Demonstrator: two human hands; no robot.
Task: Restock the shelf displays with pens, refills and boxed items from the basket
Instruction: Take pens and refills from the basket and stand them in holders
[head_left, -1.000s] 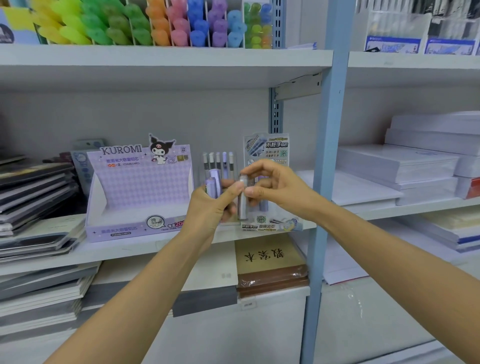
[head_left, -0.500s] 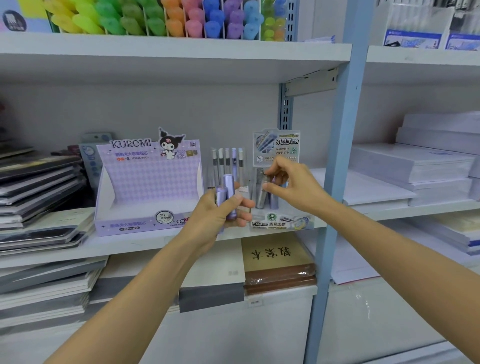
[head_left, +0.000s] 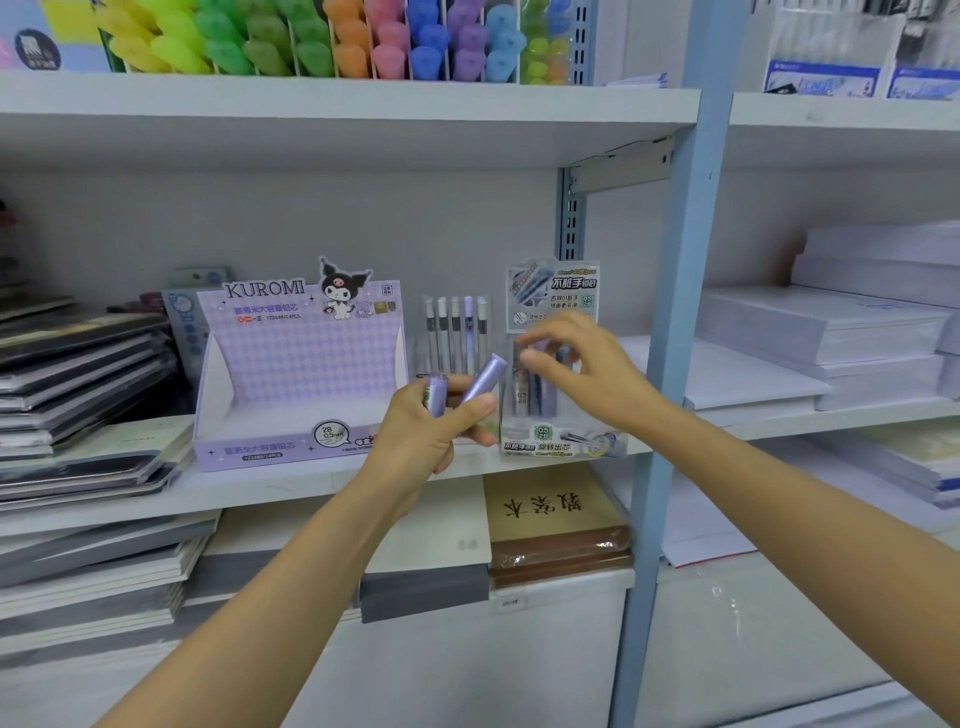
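Note:
My left hand (head_left: 431, 434) grips two purple lead-refill tubes (head_left: 480, 382) in front of the middle shelf. My right hand (head_left: 582, 369) hovers with relaxed, slightly spread fingers at the clear refill display (head_left: 558, 400), whose slots hold several tubes; the fingertips are just off the tubes and hold nothing. A purple Kuromi display box (head_left: 301, 374) stands to the left, its tray bare. Between the two displays stands a clear holder with several slim refill tubes (head_left: 457, 332).
Stacks of dark notebooks (head_left: 78, 374) fill the left of the shelf. Paper reams (head_left: 831, 332) lie beyond the blue shelf post (head_left: 670, 332) on the right. Coloured highlighters (head_left: 332, 36) line the shelf above. A brown wrapped pack (head_left: 556, 525) lies on the shelf below.
My right hand put a refill tube into the clear display and let go of it, its fingers now spread. My left hand shifted a little, one tube tilting to the right.

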